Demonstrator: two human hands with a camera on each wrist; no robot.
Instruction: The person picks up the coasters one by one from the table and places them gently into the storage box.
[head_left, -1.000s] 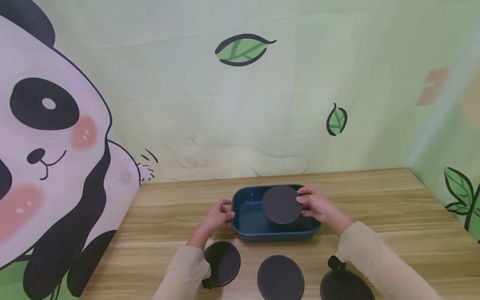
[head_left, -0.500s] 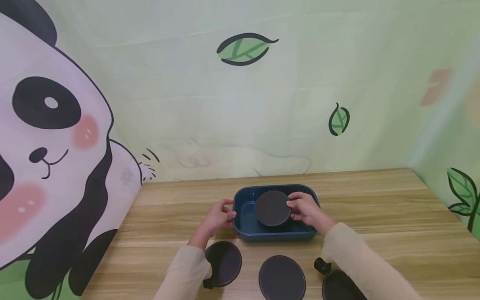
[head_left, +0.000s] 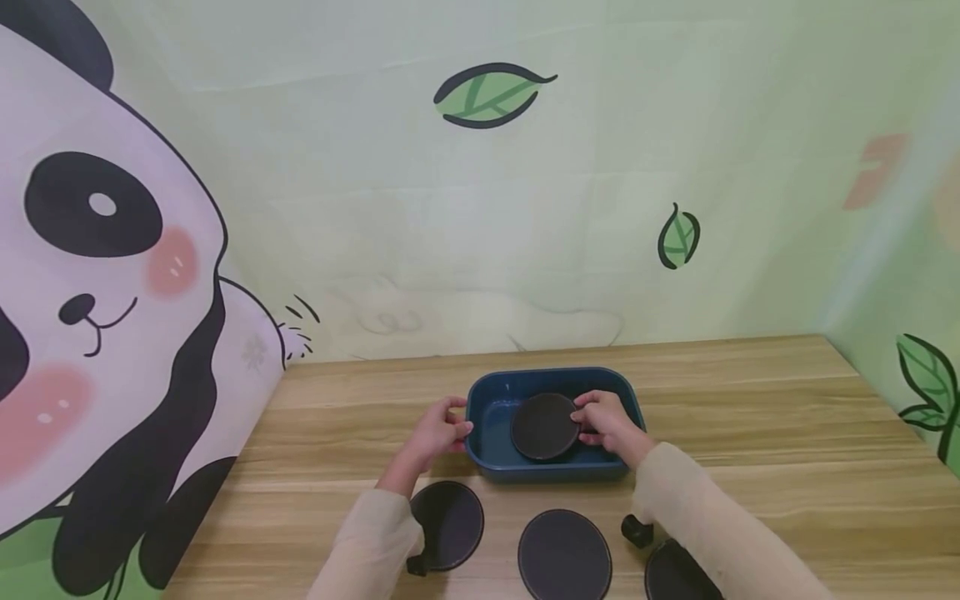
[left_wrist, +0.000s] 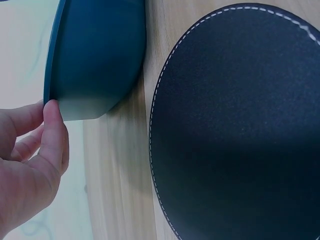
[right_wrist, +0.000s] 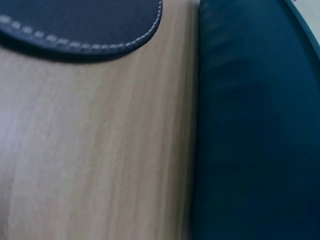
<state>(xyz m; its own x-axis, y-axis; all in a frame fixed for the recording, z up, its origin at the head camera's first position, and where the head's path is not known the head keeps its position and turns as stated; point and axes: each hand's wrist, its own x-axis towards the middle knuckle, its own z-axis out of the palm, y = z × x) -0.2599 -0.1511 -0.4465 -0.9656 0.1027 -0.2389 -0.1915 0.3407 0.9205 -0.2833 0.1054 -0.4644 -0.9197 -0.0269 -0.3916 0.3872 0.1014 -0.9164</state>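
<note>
A deep blue rectangular dish (head_left: pixel 491 462) stands on the table. At its left end my left hand (head_left: pixel 435 433) pinches the rim between thumb and fingers, as the left wrist view shows at the dish's edge (left_wrist: pixel 48 65). Over the dish's right side reaches my right hand (head_left: pixel 606 421). It pinches the right edge of a round black coaster (head_left: pixel 543 427), which is inside the dish's rim; whether it touches the bottom I cannot tell. The right wrist view shows only the dish's outer wall (right_wrist: pixel 255 120), not the right hand.
In front of the dish lie a left coaster (head_left: pixel 453 525), a middle coaster (head_left: pixel 564 556) and a right coaster (head_left: pixel 675 575), partly under the right sleeve (head_left: pixel 697 508). White stitching edges the nearby coaster (left_wrist: pixel 235 100). A printed cloth wall (head_left: pixel 480 233) stands behind the wooden table (head_left: pixel 780 417).
My right hand has moved left and down with the coaster, from above the dish's right part to inside its rim. The left hand keeps its hold on the rim.
</note>
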